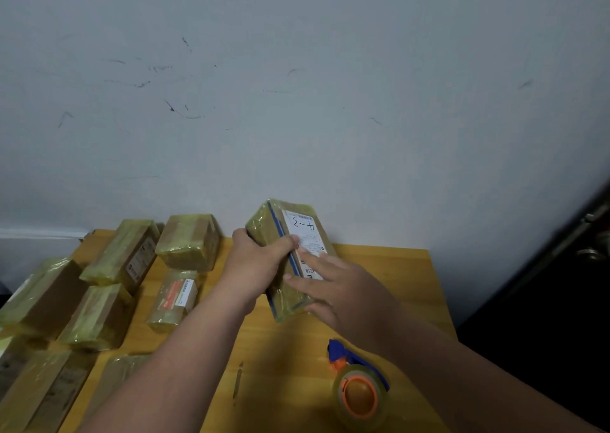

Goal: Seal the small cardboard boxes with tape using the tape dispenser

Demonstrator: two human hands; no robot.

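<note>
A small cardboard box (284, 224) wrapped in yellowish tape, with a white label and a blue stripe, stands tilted above the wooden table (389, 267). My left hand (257, 261) grips its left side, thumb curled over the front edge. Against the label face lies my right hand (343, 287), pressing with straight fingers. The tape dispenser (358, 386), blue and orange with a clear tape roll, lies on the table near the front, under my right forearm. Neither hand touches it.
Several taped boxes lie on the table's left half, among them one at the back (189, 241) and one with an orange label (173, 300). A scuffed white wall (297, 102) rises behind. A dark door (561, 284) stands at the right.
</note>
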